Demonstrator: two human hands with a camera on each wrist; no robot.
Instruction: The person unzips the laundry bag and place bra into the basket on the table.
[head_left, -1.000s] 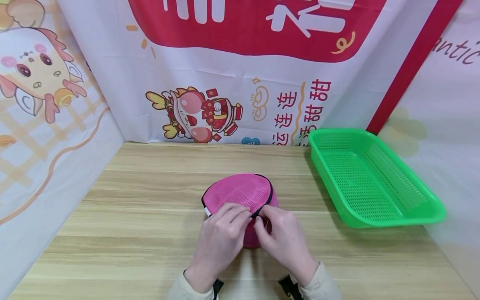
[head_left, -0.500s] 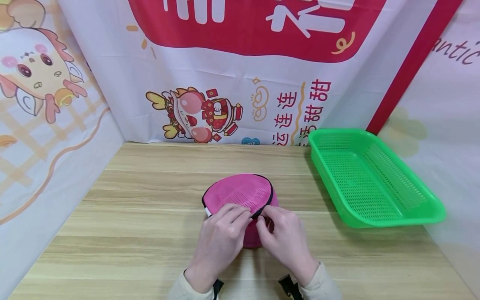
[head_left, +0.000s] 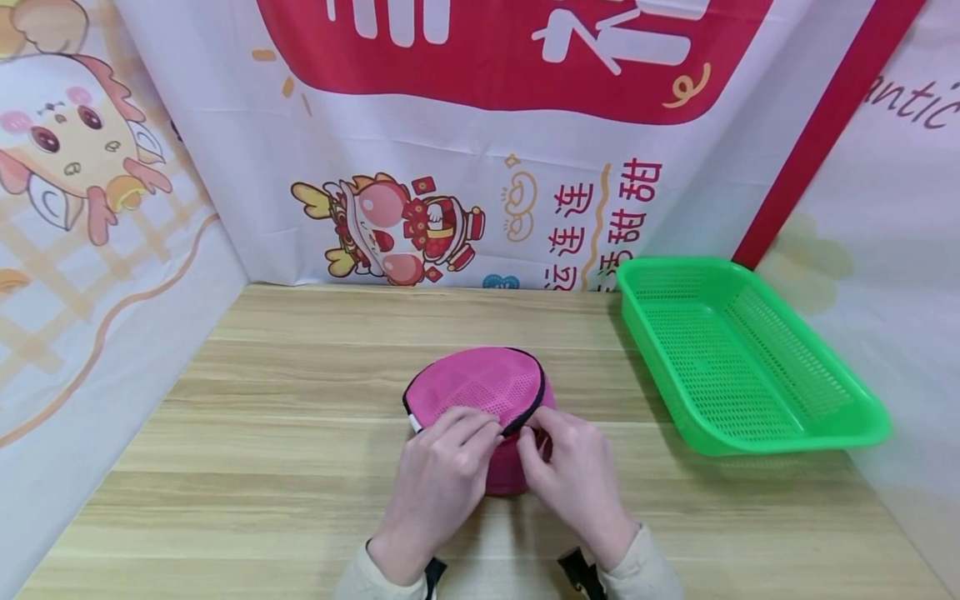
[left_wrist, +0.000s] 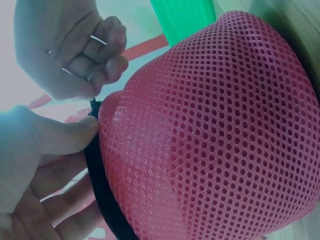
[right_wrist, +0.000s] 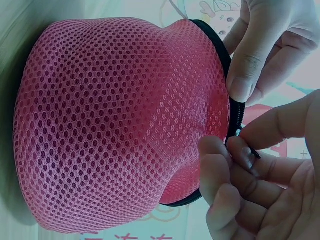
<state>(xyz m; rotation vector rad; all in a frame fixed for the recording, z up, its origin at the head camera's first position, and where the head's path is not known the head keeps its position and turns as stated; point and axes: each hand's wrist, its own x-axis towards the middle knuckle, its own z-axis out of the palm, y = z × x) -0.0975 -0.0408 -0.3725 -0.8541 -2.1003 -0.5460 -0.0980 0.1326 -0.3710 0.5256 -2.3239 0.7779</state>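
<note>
A round pink mesh bag [head_left: 480, 379] with a black zipper around its top stands on the wooden table. My left hand [head_left: 444, 467] pinches the zipper's edge at the near side, its thumb pressed on the black tape [left_wrist: 102, 187] in the left wrist view. Just to the right, my right hand [head_left: 573, 467] pinches the small zipper pull [right_wrist: 255, 153] between thumb and finger. Closed teeth [right_wrist: 241, 116] run between the two hands in the right wrist view. A white tag [head_left: 415, 423] shows at the bag's left edge. The bag's inside is mostly hidden.
A green perforated plastic basket [head_left: 750, 367] stands at the right of the table [head_left: 247, 467], near the right-hand wall cloth. A printed cloth [head_left: 262, 208] hangs along the back edge, and another covers the left side.
My right hand has shifted slightly to the right along the zipper's edge. The left hand and the bag have stayed in nearly the same place.
</note>
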